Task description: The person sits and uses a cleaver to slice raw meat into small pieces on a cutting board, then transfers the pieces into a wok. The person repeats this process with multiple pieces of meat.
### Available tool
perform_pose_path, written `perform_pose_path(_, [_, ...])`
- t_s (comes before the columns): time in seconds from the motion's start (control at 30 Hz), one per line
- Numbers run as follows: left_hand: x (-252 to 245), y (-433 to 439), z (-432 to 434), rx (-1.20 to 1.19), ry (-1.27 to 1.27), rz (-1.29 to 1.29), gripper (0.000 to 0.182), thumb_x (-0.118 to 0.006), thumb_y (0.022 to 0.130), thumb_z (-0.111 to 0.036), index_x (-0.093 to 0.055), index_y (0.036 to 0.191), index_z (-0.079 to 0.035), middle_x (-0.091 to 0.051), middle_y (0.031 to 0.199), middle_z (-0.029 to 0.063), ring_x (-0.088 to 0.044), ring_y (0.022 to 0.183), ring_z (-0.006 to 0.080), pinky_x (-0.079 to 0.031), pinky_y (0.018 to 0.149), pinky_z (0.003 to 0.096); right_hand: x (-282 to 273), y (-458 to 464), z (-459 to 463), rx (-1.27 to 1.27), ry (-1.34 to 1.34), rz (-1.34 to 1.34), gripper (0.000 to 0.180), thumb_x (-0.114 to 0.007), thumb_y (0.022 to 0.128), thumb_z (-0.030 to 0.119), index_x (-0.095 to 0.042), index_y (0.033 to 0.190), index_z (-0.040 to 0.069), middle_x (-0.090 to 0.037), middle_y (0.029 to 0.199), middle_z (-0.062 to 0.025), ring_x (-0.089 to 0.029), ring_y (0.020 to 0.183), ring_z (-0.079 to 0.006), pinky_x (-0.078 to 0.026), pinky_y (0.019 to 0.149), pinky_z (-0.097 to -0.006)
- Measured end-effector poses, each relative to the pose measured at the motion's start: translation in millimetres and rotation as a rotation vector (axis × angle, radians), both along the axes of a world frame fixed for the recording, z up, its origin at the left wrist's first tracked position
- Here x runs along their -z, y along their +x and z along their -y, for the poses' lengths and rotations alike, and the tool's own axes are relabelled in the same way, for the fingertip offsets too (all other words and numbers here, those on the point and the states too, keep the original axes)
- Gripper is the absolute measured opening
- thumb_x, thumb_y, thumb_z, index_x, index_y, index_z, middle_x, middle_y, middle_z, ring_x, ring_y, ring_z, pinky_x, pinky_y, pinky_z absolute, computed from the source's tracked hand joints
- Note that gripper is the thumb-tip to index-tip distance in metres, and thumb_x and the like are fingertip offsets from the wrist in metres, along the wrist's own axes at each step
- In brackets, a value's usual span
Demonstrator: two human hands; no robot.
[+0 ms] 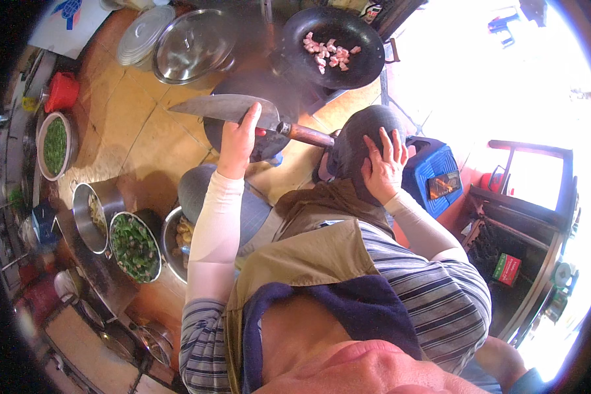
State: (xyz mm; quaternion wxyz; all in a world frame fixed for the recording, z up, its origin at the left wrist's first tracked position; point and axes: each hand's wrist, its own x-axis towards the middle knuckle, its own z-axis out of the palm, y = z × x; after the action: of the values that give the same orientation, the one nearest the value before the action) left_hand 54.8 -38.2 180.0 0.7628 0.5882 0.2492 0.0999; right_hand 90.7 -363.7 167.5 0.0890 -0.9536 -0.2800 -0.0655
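My left hand (239,140) grips a large knife (221,107) by its broad metal blade, near the heel, thumb on top. The pointed tip faces left and the wooden handle (308,134) reaches right towards my knee. Under the blade is a dark round pan (246,147), partly hidden. My right hand (386,170) rests palm down with spread fingers on my right knee, holding nothing. Ahead, a black wok (295,44) holds pale pink chopped meat (332,51). To my left stand a pot of green leaves (135,246), a metal pot (111,199) and a metal bowl (172,246) of brownish food.
A lidded steel pot (194,47) and a pale round lid (147,34) are at the upper left. Farther left stand a red container (62,92) and a bowl of chopped greens (54,145). A blue plastic stool (433,172) and wooden furniture (522,197) are at my right.
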Motion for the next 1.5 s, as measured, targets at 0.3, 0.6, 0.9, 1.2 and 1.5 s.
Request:
perform_pose_path(0.3, [9,0,-4,0.015,0.007,0.039,0.038,-0.062,0.092,-0.029,-0.056,0.123,-0.008,-0.063,0.108,0.0027,-0.062,0.088,0.0109,-0.052,0.062,0.0249,1,1,2,-0.001,0.043,0.002,0.057,-0.063,0.072,0.016,-0.057,0.128,0.019,-0.033,0.146,-0.0145,-0.024,0.137,-0.0403,-0.02,0.108,-0.0582])
perform_pose_path(0.6, [11,1,-4,-0.017,0.007,-0.007,0.036,-0.062,0.093,-0.027,-0.057,0.122,-0.007,-0.064,0.105,0.0031,-0.063,0.085,0.0113,-0.052,0.06,0.0259,-3,0,2,-0.006,0.041,0.006,0.058,-0.063,0.071,0.014,-0.056,0.129,0.017,-0.034,0.146,-0.0157,-0.024,0.138,-0.0414,-0.02,0.109,-0.0561])
perform_pose_path(0.9, [8,1,-2,-0.045,0.045,-0.023,0.029,-0.064,0.091,-0.029,-0.063,0.103,-0.003,-0.066,0.091,0.0044,-0.062,0.072,0.011,-0.05,0.057,0.0251,1,0,1,-0.005,-0.031,0.011,0.058,-0.062,0.074,0.02,-0.054,0.131,0.02,-0.031,0.147,-0.0148,-0.022,0.139,-0.0407,-0.019,0.109,-0.0567])
perform_pose_path(1.2, [16,2,-4,-0.038,0.085,-0.029,0.031,-0.065,0.09,-0.031,-0.065,0.098,-0.001,-0.066,0.086,0.0054,-0.061,0.066,0.0118,-0.05,0.056,0.0252,4,1,4,-0.019,-0.03,0.021,0.058,-0.061,0.074,0.02,-0.054,0.132,0.02,-0.032,0.147,-0.0149,-0.022,0.139,-0.0411,-0.018,0.11,-0.057])
perform_pose_path(1.5, [25,4,-6,-0.029,0.104,-0.064,0.033,-0.065,0.089,-0.032,-0.066,0.1,-0.001,-0.067,0.086,0.0052,-0.062,0.066,0.0119,-0.05,0.056,0.0253,2,0,4,-0.018,-0.015,0.026,0.056,-0.06,0.075,0.019,-0.054,0.131,0.019,-0.032,0.147,-0.0151,-0.022,0.138,-0.0413,-0.019,0.109,-0.0569])
